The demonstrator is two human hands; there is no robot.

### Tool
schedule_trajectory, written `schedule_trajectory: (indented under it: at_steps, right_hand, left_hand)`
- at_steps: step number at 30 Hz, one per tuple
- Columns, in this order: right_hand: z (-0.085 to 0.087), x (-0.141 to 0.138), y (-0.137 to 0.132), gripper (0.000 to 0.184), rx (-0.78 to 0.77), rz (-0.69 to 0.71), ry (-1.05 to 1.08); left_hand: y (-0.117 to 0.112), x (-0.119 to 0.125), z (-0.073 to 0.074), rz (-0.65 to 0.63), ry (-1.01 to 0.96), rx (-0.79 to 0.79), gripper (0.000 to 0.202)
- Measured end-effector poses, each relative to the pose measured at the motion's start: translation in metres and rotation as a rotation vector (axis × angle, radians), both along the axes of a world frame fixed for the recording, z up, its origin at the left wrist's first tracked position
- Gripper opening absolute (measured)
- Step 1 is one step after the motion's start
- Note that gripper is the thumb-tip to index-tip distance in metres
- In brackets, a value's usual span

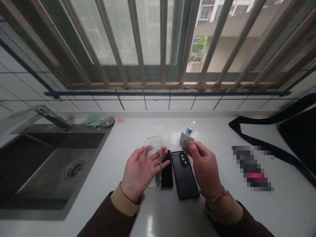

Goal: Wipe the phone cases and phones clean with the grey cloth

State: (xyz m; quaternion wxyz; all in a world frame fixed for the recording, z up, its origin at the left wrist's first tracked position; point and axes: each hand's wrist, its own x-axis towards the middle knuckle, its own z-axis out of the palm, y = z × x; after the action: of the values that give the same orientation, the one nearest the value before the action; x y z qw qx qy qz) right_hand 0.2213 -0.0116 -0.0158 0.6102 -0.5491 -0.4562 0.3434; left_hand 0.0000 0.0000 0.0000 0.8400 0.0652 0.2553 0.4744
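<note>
As left hand (140, 172) grips clear phone case (153, 161), right hand (204, 166) pinches grey cloth (186, 140), black phone (167, 172) partly hidden

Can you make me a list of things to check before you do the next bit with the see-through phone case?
1. Clear phone case held in the left hand: ok.
2. Grey wipe pinched in the right hand: ok.
3. Dark phone lying flat, glass side up: ok.
4. Black phone lying flat, cameras up: ok.
5. Little bottle standing upright: ok.
6. Clear phone case free of smudges: cannot tell, it is too shiny to see.
</note>
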Motion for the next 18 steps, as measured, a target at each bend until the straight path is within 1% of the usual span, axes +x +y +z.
schedule_trajectory:
  at_steps: [1, 2, 3, 4, 6, 8, 9, 12, 16, 18]
  right_hand:
    - [0.005, 0.0, -0.002, 0.022, 0.143, -0.041, -0.211]
    - [0.01, -0.001, -0.005, 0.019, 0.273, -0.064, -0.379]
    - [0.014, -0.003, -0.007, 0.023, 0.372, -0.049, -0.502]
    - [0.016, -0.007, -0.01, 0.028, 0.442, -0.014, -0.598]
    - [0.018, -0.015, -0.013, 0.032, 0.51, 0.086, -0.749]
    - [0.015, -0.022, -0.013, 0.03, 0.512, 0.156, -0.874]
    - [0.013, -0.025, -0.013, 0.029, 0.501, 0.169, -0.923]
    - [0.005, -0.028, -0.011, 0.027, 0.469, 0.153, -0.995]
    - [-0.006, -0.03, -0.012, 0.029, 0.425, 0.153, -1.003]
    - [-0.009, -0.031, -0.013, 0.032, 0.403, 0.186, -0.996]
  left_hand:
    - [-0.003, 0.002, 0.001, -0.037, -0.03, 0.021, 0.021]
    - [-0.006, 0.005, 0.001, -0.069, -0.06, 0.043, 0.022]
    - [-0.009, 0.007, 0.001, -0.097, -0.091, 0.062, 0.023]
    - [-0.011, 0.01, -0.001, -0.121, -0.119, 0.075, 0.023]
    - [-0.014, 0.013, -0.005, -0.148, -0.157, 0.086, 0.023]
    - [-0.015, 0.016, -0.01, -0.14, -0.167, 0.083, 0.021]
    - [-0.016, 0.018, -0.012, -0.131, -0.16, 0.074, 0.02]
    - [-0.018, 0.023, -0.017, -0.106, -0.1, 0.036, 0.019]
    - [-0.023, 0.032, -0.016, -0.07, 0.017, 0.011, 0.042]
    - [-0.024, 0.036, -0.015, -0.065, 0.052, 0.003, 0.044]
